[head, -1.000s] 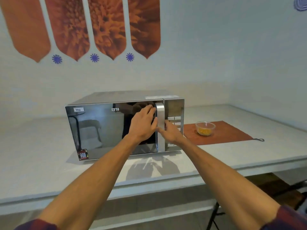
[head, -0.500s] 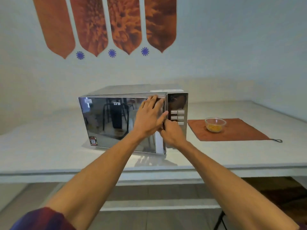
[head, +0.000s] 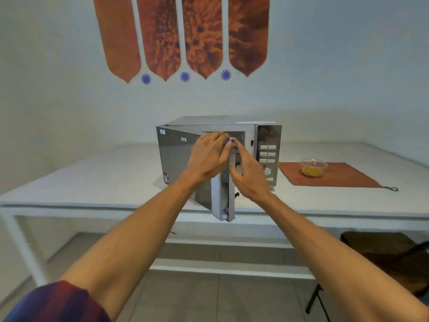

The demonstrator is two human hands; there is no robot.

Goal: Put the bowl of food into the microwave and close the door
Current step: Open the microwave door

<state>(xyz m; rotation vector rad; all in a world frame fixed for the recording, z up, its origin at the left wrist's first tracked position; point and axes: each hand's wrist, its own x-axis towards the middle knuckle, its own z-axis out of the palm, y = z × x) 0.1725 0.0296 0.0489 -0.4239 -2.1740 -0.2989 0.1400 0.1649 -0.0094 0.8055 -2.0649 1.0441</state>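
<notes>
Both hands [head: 209, 156] [head: 249, 175] grip microwave door [head: 178, 163] edge.

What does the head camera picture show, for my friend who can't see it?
Two bare hands, left hand and right hand, pull open the mirrored door of a silver microwave on a white counter. To its right, a small clear glass bowl of yellow food waits on a rust-orange cloth.

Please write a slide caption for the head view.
Both hands pull the microwave door open; glass bowl waits on mat.
</notes>
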